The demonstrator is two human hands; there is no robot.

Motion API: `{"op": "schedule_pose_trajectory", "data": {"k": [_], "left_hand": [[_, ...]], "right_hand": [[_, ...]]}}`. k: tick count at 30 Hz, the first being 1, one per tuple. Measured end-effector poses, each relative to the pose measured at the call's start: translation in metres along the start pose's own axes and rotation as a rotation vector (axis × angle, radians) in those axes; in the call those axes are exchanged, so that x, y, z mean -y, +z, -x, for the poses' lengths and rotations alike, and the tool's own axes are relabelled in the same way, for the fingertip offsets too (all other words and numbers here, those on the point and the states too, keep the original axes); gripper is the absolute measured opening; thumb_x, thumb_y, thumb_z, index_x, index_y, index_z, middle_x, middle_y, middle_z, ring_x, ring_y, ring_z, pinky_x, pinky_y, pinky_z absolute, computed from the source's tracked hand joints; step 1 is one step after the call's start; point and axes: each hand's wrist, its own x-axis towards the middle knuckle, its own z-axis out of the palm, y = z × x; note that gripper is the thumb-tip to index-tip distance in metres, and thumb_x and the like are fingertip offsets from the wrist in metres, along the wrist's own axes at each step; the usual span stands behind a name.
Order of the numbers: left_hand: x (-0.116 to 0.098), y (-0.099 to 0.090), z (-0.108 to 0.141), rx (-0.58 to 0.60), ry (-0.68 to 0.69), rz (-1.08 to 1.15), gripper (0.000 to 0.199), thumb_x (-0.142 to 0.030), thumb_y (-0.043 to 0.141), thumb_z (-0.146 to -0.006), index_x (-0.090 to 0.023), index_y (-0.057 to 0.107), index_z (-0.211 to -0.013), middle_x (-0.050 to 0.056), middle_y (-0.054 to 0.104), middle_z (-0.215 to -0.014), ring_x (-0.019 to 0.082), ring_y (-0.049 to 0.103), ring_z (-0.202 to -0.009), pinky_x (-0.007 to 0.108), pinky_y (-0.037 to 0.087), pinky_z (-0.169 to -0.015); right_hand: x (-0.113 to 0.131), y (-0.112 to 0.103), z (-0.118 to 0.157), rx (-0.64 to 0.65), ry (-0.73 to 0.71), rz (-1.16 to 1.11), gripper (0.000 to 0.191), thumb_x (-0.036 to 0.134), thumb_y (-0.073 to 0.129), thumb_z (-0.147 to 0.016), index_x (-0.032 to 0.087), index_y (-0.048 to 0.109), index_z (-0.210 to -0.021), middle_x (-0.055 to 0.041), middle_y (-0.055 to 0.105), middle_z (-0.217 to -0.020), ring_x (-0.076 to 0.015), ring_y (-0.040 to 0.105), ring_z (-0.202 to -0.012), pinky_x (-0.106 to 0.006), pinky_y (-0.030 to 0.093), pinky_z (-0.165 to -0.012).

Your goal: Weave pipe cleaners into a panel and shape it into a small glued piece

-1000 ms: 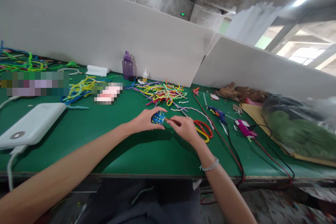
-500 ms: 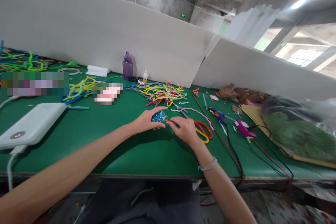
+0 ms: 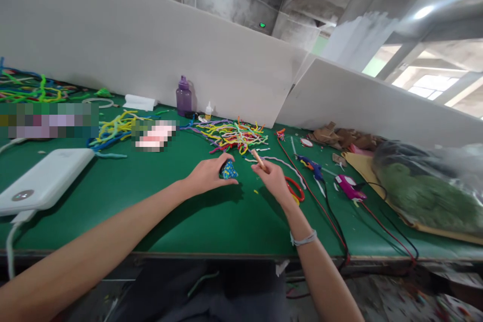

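My left hand [image 3: 207,175] curls around a small blue piece with yellow spots [image 3: 228,170], gripped between thumb and fingers above the green table. My right hand [image 3: 272,180] is closed on a short copper-brown stick-like tool [image 3: 258,159] whose end points up and away; its exact kind is not clear. A gap separates the two hands. Partly hidden behind my right wrist lie scissors with red and yellow handles [image 3: 296,190]. Just beyond the hands is a heap of colourful fuzzy pipe cleaners [image 3: 241,133].
A glue gun [image 3: 310,166] and a magenta device [image 3: 350,187] with cords lie to the right, near a plastic bag of green material [image 3: 426,186]. A purple bottle [image 3: 184,96] stands by the white partition [image 3: 151,45]. At left is a white power bank [image 3: 49,176].
My right hand has drawn away from the spotted piece, and its tool now tilts upward instead of touching it. My left hand has turned the piece slightly.
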Motion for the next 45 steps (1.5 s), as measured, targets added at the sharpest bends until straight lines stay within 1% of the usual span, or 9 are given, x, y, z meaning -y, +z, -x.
{"op": "schedule_pose_trajectory", "data": {"k": [4, 9, 16, 24, 28, 33, 36, 39, 45], "left_hand": [[-0.002, 0.010, 0.001, 0.023, 0.057, -0.127, 0.055, -0.053, 0.054, -0.072, -0.021, 0.043, -0.116, 0.007, 0.060, -0.100, 0.023, 0.058, -0.090, 0.031, 0.045, -0.072], [0.000, 0.020, 0.003, 0.026, 0.147, -0.175, 0.049, -0.036, 0.053, -0.078, -0.017, 0.038, -0.121, 0.011, 0.056, -0.112, 0.022, 0.053, -0.104, 0.030, 0.045, -0.081], [-0.002, 0.021, 0.003, 0.037, 0.158, -0.267, 0.040, -0.040, 0.052, -0.078, -0.015, 0.046, -0.109, 0.011, 0.061, -0.096, 0.023, 0.059, -0.088, 0.030, 0.048, -0.072], [-0.007, 0.018, 0.002, 0.004, 0.118, -0.184, 0.040, -0.038, 0.056, -0.075, -0.018, 0.049, -0.109, 0.010, 0.061, -0.098, 0.023, 0.059, -0.090, 0.031, 0.048, -0.071], [-0.007, 0.014, -0.002, -0.005, 0.008, 0.202, 0.065, -0.048, 0.061, -0.069, -0.023, 0.038, -0.124, 0.006, 0.061, -0.101, 0.021, 0.060, -0.087, 0.032, 0.049, -0.072], [-0.003, 0.018, -0.005, 0.102, -0.139, 0.675, 0.054, -0.043, 0.053, -0.076, -0.020, 0.041, -0.123, 0.001, 0.062, -0.076, 0.014, 0.060, -0.060, 0.027, 0.051, -0.053], [-0.002, 0.020, -0.005, 0.067, -0.137, 0.727, 0.053, -0.039, 0.061, -0.071, -0.019, 0.047, -0.118, 0.002, 0.062, -0.081, 0.015, 0.062, -0.067, 0.028, 0.053, -0.057], [-0.005, 0.019, -0.003, 0.051, -0.142, 0.738, 0.054, -0.039, 0.062, -0.070, -0.018, 0.048, -0.119, 0.003, 0.064, -0.085, 0.016, 0.063, -0.069, 0.031, 0.054, -0.066], [-0.008, 0.020, -0.002, 0.016, -0.164, 0.745, 0.051, -0.036, 0.061, -0.072, -0.018, 0.051, -0.118, 0.004, 0.067, -0.090, 0.018, 0.065, -0.074, 0.033, 0.052, -0.075]], "right_hand": [[0.014, 0.024, 0.005, 0.205, 0.144, -0.358, 0.036, 0.050, 0.048, -0.077, 0.019, 0.059, -0.093, 0.0039, 0.047, -0.060, -0.0068, 0.036, -0.044, -0.020, 0.029, -0.042], [0.024, 0.039, 0.011, 0.357, 0.247, -0.539, 0.031, 0.047, 0.056, -0.071, 0.018, 0.053, -0.080, 0.0060, 0.043, -0.056, -0.0048, 0.036, -0.041, -0.017, 0.025, -0.036], [0.024, 0.035, 0.013, 0.439, 0.347, -0.702, 0.026, 0.037, 0.063, -0.067, 0.018, 0.051, -0.080, 0.0051, 0.048, -0.058, -0.0035, 0.036, -0.043, -0.014, 0.018, -0.034], [0.023, 0.039, 0.014, 0.367, 0.317, -0.739, 0.029, 0.035, 0.066, -0.065, 0.018, 0.052, -0.084, 0.0072, 0.044, -0.052, -0.0037, 0.034, -0.040, -0.015, 0.018, -0.034], [0.022, 0.036, 0.011, 0.266, 0.291, -0.760, 0.037, 0.038, 0.065, -0.065, 0.021, 0.052, -0.095, 0.0077, 0.043, -0.055, -0.0041, 0.035, -0.042, -0.015, 0.020, -0.034], [0.020, 0.033, 0.010, 0.188, 0.237, -0.671, 0.036, 0.042, 0.059, -0.070, 0.021, 0.056, -0.100, 0.0049, 0.045, -0.062, -0.0053, 0.036, -0.047, -0.016, 0.023, -0.037], [0.020, 0.031, 0.008, 0.081, 0.099, -0.534, 0.032, 0.041, 0.060, -0.070, 0.019, 0.061, -0.093, 0.0005, 0.052, -0.075, -0.0094, 0.047, -0.063, -0.020, 0.037, -0.052], [0.022, 0.028, 0.007, -0.009, -0.070, -0.396, 0.025, 0.038, 0.063, -0.069, 0.018, 0.064, -0.084, -0.0023, 0.056, -0.084, -0.0145, 0.050, -0.081, -0.025, 0.040, -0.072], [0.025, 0.030, 0.008, -0.064, -0.120, -0.294, 0.022, 0.038, 0.059, -0.074, 0.017, 0.062, -0.079, -0.0024, 0.058, -0.081, -0.0150, 0.051, -0.076, -0.026, 0.040, -0.071]]}}
